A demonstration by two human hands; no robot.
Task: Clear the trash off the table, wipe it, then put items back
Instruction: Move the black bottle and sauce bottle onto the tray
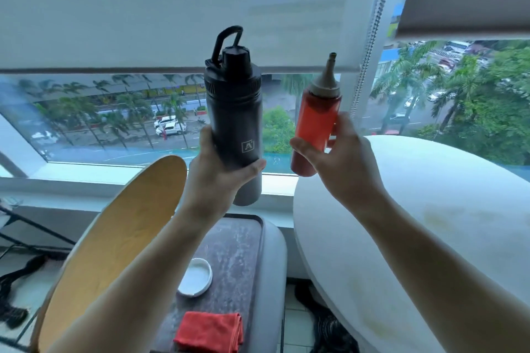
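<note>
Hands (pixel 220 175) (pixel 341 157) raised, gripping flask (pixel 233 112), bottle (pixel 315 123).

My round white table (pixel 430 209), right, shows faint yellowish stains. My dark tray (pixel 238 252) (on a white seat) bears a white lid (pixel 196 276) and a folded red cloth (pixel 210 331).

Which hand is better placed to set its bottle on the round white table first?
Probably the right hand: its red squeeze bottle hangs beside the round white table; the left hand is farther.
</note>
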